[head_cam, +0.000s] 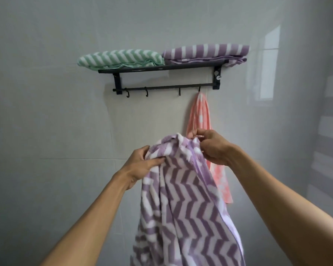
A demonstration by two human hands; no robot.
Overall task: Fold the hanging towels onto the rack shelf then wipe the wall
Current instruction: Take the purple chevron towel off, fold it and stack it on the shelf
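Observation:
A purple and white zigzag towel (185, 204) hangs down in front of me, held at its top edge by both hands. My left hand (140, 166) grips the left part of that edge. My right hand (211, 146) pinches the right part of it. Above, a black wall rack (161, 68) carries a folded green zigzag towel (119, 57) on the left of its shelf and a folded purple striped towel (206, 51) on the right. A pink towel (200, 116) hangs from the rightmost hook, partly hidden behind my right hand.
The grey tiled wall (46, 121) fills the view. Three bare hooks (146, 93) hang on the rack's lower bar. A glossy side wall (327, 112) at the right reflects a window and stripes.

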